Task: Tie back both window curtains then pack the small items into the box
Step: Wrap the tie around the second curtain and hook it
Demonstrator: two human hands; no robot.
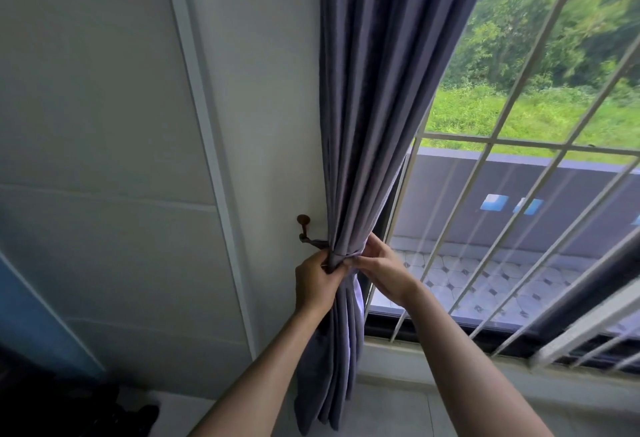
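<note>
A grey-purple curtain hangs at the left edge of the window, gathered into a narrow bunch at waist height. A tieback band of the same fabric wraps the bunch and runs left to a brown wall hook. My left hand grips the gathered fabric and band from the left. My right hand pinches the band from the right, fingers curled round the bunch. Below my hands the curtain falls loose to the sill.
White window bars cross the pane, with a balcony wall and greenery outside. A pale wall panel with a white vertical strip lies left. The window sill runs below. Dark objects sit at bottom left.
</note>
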